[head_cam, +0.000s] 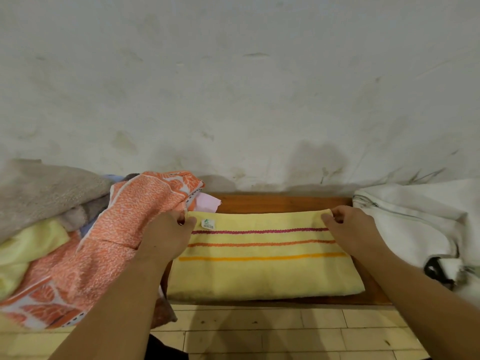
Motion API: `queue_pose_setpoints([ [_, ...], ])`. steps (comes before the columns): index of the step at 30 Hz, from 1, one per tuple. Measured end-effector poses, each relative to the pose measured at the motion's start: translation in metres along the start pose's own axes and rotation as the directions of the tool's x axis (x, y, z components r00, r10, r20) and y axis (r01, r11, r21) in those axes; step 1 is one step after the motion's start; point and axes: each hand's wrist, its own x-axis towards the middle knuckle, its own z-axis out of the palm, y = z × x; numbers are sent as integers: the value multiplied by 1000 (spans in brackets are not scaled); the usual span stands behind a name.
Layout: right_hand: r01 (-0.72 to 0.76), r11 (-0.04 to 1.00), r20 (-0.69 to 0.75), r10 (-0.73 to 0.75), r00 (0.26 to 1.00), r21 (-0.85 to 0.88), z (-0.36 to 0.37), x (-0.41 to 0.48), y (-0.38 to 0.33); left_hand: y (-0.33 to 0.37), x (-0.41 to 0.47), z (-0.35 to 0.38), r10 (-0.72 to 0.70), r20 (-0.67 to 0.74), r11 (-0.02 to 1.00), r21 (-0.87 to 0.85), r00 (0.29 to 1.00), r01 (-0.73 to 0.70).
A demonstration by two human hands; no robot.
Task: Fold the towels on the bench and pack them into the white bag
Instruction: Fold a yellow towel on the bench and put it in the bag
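While the heap of unfolded towels [78,229] crowds the left end of the bench [285,202] and the white bag [415,224] slumps at its right end, you have the yellow striped towel [259,274] lying flat between them, part-folded by my judgement. Your left hand [166,237] and right hand [350,229] each pinch a far corner, fingers curled on the hem. Next you likely draw that edge toward you, corners matched. The bag's right side is cut off, I cannot tell whether its zip is open, and the small label [207,223] is unreadable.
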Motion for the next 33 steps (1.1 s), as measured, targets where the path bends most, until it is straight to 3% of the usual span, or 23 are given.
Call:
queue_pose_setpoints([
  [3, -14, 999, -15, 14, 1000, 37, -2, -2, -1, 0, 0, -7, -42, 17, 990, -132, 999, 44],
  [10, 17, 999, 4, -17, 1000, 38, -8, -17, 8, -11, -5, -20, -121, 243, 968, -187, 962, 169],
  [14, -13, 1000, 20, 13, 1000, 18, -12, -16, 11, -14, -7, -27, -120, 271, 950, -247, 955, 190],
  [33, -26, 1000, -16, 26, 1000, -8, 8, 0, -1, -14, 7, 0, -132, 33, 977, -163, 991, 136],
])
